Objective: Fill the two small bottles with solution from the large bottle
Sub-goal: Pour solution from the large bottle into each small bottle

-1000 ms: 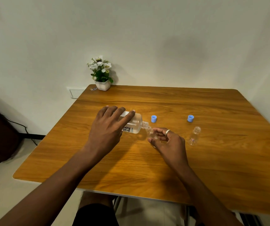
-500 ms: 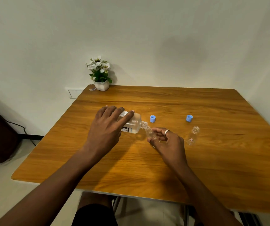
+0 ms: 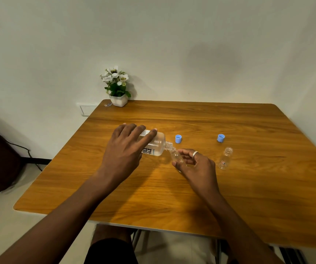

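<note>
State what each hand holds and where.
The left hand grips the large bottle round its body; the right hand pinches a small bottle by its lower body.

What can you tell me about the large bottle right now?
The large bottle looks like clear plastic with a white label in black letters. It is uncapped, its threaded neck bare, and tipped almost level above the table, neck pointing right. The left hand grips its body from above. Its mouth meets the mouth of the small bottle held in the right hand. Any flow is too faint to tell.
</note>
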